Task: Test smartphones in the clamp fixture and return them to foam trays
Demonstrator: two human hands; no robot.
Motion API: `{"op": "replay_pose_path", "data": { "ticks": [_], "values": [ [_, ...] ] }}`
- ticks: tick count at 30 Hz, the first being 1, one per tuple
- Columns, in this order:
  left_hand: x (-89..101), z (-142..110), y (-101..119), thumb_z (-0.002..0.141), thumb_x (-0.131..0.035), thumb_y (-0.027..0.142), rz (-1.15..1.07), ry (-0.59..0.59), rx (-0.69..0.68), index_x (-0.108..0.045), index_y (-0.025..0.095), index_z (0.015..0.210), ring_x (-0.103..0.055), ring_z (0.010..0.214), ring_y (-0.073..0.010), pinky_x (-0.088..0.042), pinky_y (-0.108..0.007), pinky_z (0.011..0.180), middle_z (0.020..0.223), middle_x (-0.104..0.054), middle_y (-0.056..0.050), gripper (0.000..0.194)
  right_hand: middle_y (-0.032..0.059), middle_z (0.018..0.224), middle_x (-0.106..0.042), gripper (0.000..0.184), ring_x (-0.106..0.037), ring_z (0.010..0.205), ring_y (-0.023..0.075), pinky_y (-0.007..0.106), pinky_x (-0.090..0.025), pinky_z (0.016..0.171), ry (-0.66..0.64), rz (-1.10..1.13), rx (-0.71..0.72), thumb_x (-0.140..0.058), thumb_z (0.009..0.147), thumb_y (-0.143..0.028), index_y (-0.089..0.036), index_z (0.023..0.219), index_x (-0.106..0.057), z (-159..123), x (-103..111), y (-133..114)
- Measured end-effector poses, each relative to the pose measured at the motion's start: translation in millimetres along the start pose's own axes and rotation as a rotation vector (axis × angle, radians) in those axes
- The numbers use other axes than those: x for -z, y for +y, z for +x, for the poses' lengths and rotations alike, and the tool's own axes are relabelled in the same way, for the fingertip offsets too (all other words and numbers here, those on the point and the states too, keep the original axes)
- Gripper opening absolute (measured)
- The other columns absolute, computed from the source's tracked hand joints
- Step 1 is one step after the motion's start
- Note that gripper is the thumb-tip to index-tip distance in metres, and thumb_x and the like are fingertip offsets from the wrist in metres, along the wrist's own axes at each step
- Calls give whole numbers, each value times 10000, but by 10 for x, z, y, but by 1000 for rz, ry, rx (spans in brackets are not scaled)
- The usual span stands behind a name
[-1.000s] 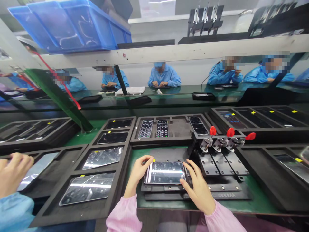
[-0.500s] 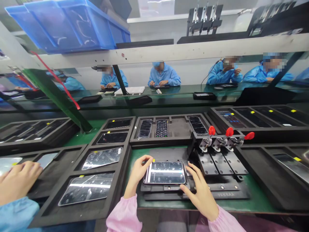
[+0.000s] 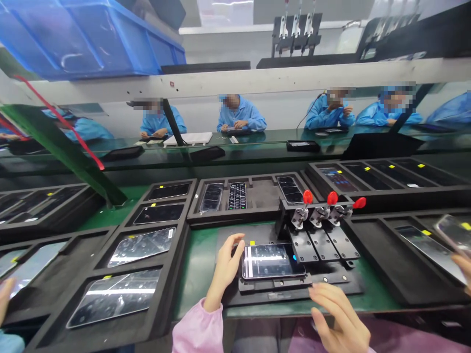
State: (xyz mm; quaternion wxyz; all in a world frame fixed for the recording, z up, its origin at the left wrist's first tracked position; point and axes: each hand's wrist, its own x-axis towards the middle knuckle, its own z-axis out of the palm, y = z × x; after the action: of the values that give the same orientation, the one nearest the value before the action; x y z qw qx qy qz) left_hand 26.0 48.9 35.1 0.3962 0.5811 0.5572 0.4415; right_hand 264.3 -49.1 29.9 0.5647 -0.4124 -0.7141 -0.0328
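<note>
A phone [image 3: 270,262] lies flat, screen up, on a low black stand [image 3: 279,296] on the green table [image 3: 198,260]. Its right end sits by the metal plates [image 3: 303,245] below three red-handled clamps [image 3: 332,198]; whether it goes under them I cannot tell. A yellow tab [image 3: 252,243] sticks out at its upper left corner.

The left hand [image 3: 227,264] is at the phone's left end, its grip loosely curved, thumb and fingers apart rather than pinching. The right hand [image 3: 338,314] is off the phone, near the stand's front edge, grip spread and holding nothing (the thumb hangs well below the fingers).

To the left, a dark tray [image 3: 158,305] holds four phones in a column. Behind the stand, another tray [image 3: 267,193] holds three more, the middle one showing a grid of keys. At the right edge, another person's hand [image 3: 464,268] is beside a tilted phone [image 3: 454,233].
</note>
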Motion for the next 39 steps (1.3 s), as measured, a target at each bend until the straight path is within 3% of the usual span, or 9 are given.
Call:
{"op": "replay_pose_path", "data": {
  "ticks": [10, 13, 15, 20, 25, 29, 32, 35, 39],
  "values": [
    [-247, -23, 89, 878, -386, 418, -60, 30, -4, -561, 223, 1036, -525, 1110, -204, -378, -306, 948, 1130, -607, -40, 306, 44, 839, -623, 253, -605, 816, 201, 394, -501, 678, 199, 30, -58, -475, 754, -54, -183, 913, -625, 125, 210, 210],
    [-208, -24, 77, 871, -404, 418, -73, 36, 0, -556, 219, 1035, -523, 1112, -204, -384, -306, 945, 1143, -596, -47, 299, 35, 825, -630, 222, -608, 813, 190, 377, -510, 688, 213, -21, -49, -485, 767, -68, -194, 889, -621, 435, 215, 237],
    [-170, -45, 59, 858, -437, 418, -79, 46, 7, -547, 220, 1049, -508, 1134, -207, -377, -315, 960, 1161, -583, -52, 297, 39, 868, -638, 206, -607, 847, 181, 364, -516, 739, 145, -90, -56, -512, 773, -89, -201, 911, -615, 761, 188, 243],
    [-196, -166, -8, 873, -408, 427, -111, 71, 44, -484, 237, 1159, -446, 1217, -214, -340, -366, 1015, 1278, -509, -63, 352, 69, 1171, -572, 293, -542, 1084, 188, 376, -458, 956, 6, -145, 0, -514, 816, -191, -191, 1105, -562, 1554, 14, 331],
    [-407, -245, -18, 911, -325, 424, -138, 143, 23, -443, 242, 1206, -380, 1270, -197, -247, -393, 1078, 1320, -476, -58, 367, 75, 1185, -567, 320, -540, 1097, 177, 355, -475, 942, -119, -151, 25, -472, 854, -256, -172, 1157, -532, 1843, -134, 466],
    [-400, -254, 1, 913, -337, 405, -149, 131, 6, -412, 234, 1217, -396, 1262, -194, -263, -397, 1070, 1318, -483, -71, 357, 53, 1071, -632, 269, -600, 987, 150, 310, -492, 912, -95, -151, 42, -493, 842, -227, -168, 1092, -572, 1813, -110, 393],
    [-228, -262, -5, 858, -477, 377, -30, -46, -71, -334, 253, 1285, -396, 1268, -208, -274, -403, 1066, 1349, -460, -75, 467, 42, 1064, -637, 230, -600, 994, 160, 322, -484, 922, 28, -133, -2, -529, 809, -183, -183, 1026, -605, 1631, -10, 279],
    [-32, -257, -7, 743, -635, 315, 181, -277, -196, -234, 277, 1360, -326, 1314, -238, -247, -409, 1084, 1452, -311, -74, 737, 40, 1034, -643, 209, -607, 979, 179, 349, -495, 897, 150, -70, -86, -556, 771, -131, -192, 959, -623, 1265, 120, 224],
    [100, -194, 50, 678, -682, 276, 306, -362, -213, -100, 294, 1403, -380, 1280, -233, -282, -409, 1066, 1408, -383, -66, 930, 41, 937, -656, 213, -628, 892, 190, 360, -517, 818, 199, -26, -198, -558, 746, -86, -194, 912, -636, 591, 256, 261]
  ]
}}
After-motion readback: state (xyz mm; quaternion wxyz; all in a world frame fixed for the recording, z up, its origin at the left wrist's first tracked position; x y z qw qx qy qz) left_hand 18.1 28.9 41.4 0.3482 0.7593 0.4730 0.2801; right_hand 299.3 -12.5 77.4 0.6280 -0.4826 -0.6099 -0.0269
